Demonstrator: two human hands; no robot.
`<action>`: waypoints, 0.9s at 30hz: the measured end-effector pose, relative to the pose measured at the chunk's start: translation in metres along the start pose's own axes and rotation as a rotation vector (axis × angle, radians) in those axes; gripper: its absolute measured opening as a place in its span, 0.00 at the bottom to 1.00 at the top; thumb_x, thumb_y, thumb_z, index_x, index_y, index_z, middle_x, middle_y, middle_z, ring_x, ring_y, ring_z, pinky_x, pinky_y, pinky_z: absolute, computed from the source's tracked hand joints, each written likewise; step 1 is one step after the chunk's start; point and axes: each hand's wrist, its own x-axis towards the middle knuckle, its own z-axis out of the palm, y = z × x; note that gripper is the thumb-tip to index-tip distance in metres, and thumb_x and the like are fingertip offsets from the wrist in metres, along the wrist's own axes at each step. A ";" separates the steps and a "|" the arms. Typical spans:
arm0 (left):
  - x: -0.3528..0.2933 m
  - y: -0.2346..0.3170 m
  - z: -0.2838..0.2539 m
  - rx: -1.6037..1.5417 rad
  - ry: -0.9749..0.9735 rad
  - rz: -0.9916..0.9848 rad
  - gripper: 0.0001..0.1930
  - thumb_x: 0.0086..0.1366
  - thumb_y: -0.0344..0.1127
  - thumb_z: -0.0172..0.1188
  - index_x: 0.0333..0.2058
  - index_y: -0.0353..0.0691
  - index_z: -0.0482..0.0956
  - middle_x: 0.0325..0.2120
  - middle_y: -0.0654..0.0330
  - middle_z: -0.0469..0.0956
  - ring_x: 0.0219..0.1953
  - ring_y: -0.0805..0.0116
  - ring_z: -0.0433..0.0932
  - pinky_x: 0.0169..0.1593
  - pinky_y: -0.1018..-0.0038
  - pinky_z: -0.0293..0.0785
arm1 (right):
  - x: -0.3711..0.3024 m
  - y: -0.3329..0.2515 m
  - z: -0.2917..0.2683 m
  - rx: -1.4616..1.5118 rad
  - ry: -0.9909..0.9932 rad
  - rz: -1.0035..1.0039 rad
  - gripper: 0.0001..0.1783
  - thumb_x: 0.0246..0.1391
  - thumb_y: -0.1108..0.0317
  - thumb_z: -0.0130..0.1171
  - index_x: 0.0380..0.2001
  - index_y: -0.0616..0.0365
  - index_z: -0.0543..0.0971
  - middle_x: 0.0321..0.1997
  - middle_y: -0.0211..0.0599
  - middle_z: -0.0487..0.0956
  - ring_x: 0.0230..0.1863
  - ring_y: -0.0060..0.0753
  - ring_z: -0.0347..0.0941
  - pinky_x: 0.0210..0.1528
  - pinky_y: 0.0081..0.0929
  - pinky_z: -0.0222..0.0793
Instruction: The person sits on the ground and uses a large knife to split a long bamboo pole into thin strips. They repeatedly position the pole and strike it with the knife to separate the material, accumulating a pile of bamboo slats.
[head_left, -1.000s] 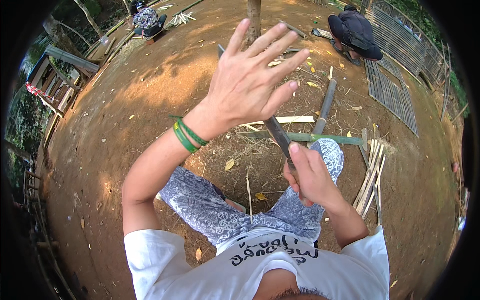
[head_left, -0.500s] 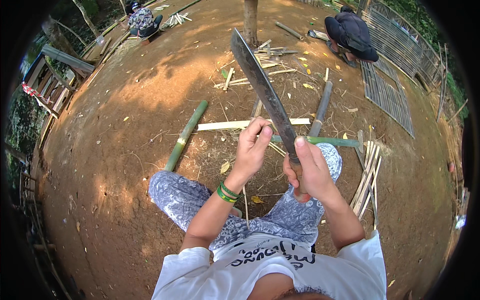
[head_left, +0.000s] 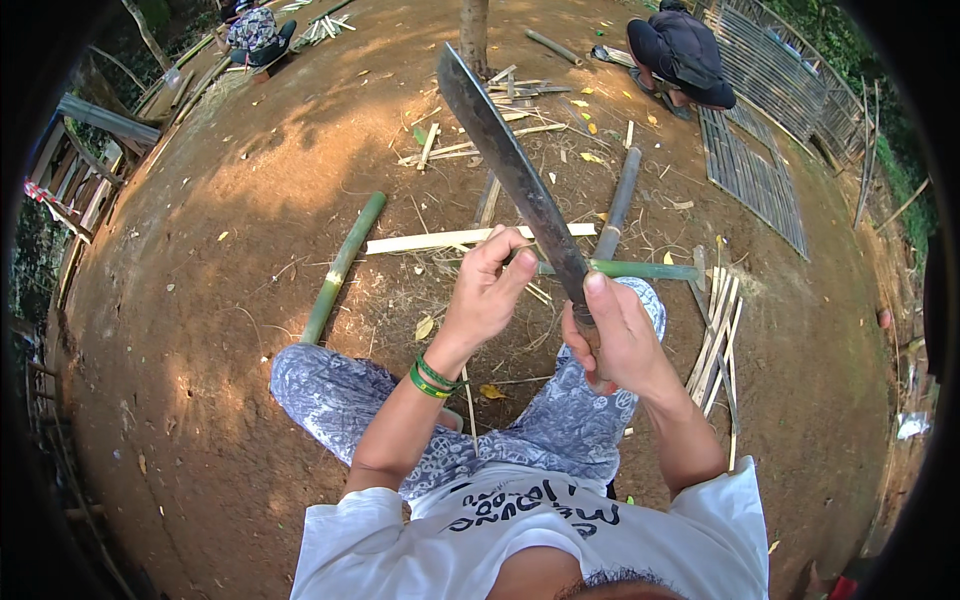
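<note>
My right hand (head_left: 622,340) grips the wooden handle of a machete (head_left: 515,165), thumb laid along the base of the blade. Its long dark blade slants up and to the left, away from me. Close to the blade's left side, my left hand (head_left: 490,288) is closed, thumb and fingers pressed together. Anything between those fingers is too small or hidden to make out. A thin bamboo strip (head_left: 470,415) shows between my left wrist and my lap. Beyond my hands a pale split bamboo slat (head_left: 420,242) lies near a green bamboo pole (head_left: 645,269).
Another green bamboo pole (head_left: 345,265) lies by my left knee. A dark pole (head_left: 620,200) and a pile of slats (head_left: 715,340) are to the right. Cut pieces (head_left: 510,95) lie by a tree trunk (head_left: 473,35). Two people (head_left: 685,60) crouch farther off, near a bamboo panel (head_left: 755,180).
The whole view has shifted, so the ground and things appear farther left and slightly higher. My right hand still grips the machete, and my left hand stays closed beside the blade.
</note>
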 end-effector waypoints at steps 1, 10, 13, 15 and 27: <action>0.000 0.000 0.001 -0.021 -0.004 0.002 0.22 0.72 0.50 0.57 0.29 0.36 0.71 0.24 0.66 0.61 0.29 0.74 0.60 0.34 0.74 0.57 | 0.001 0.005 -0.004 0.051 -0.032 0.031 0.31 0.74 0.47 0.32 0.46 0.65 0.76 0.12 0.28 0.67 0.12 0.20 0.64 0.17 0.23 0.60; 0.001 0.002 0.000 -0.011 0.003 -0.005 0.21 0.71 0.50 0.57 0.29 0.36 0.72 0.23 0.64 0.63 0.29 0.72 0.62 0.35 0.74 0.59 | 0.004 -0.003 0.001 0.112 -0.064 0.005 0.39 0.71 0.39 0.29 0.23 0.61 0.71 0.11 0.28 0.65 0.12 0.19 0.64 0.15 0.21 0.59; 0.000 -0.001 0.001 -0.009 0.012 0.017 0.21 0.71 0.50 0.57 0.29 0.36 0.72 0.23 0.64 0.64 0.30 0.72 0.63 0.36 0.74 0.60 | 0.003 -0.004 0.022 -0.285 0.166 -0.214 0.39 0.71 0.38 0.29 0.24 0.61 0.72 0.10 0.29 0.65 0.11 0.19 0.64 0.14 0.20 0.58; 0.002 0.001 -0.002 0.004 0.014 0.024 0.21 0.71 0.49 0.58 0.29 0.36 0.73 0.23 0.63 0.64 0.30 0.72 0.63 0.36 0.74 0.61 | 0.000 -0.010 0.019 -0.188 0.108 -0.123 0.38 0.71 0.38 0.29 0.24 0.61 0.72 0.10 0.30 0.66 0.10 0.19 0.62 0.13 0.19 0.57; 0.001 0.001 -0.006 0.009 0.012 0.074 0.20 0.71 0.49 0.58 0.28 0.36 0.74 0.21 0.61 0.67 0.28 0.67 0.67 0.34 0.69 0.62 | 0.007 -0.008 0.025 -0.470 0.163 -0.322 0.39 0.72 0.39 0.27 0.58 0.65 0.72 0.11 0.29 0.66 0.12 0.20 0.62 0.15 0.22 0.57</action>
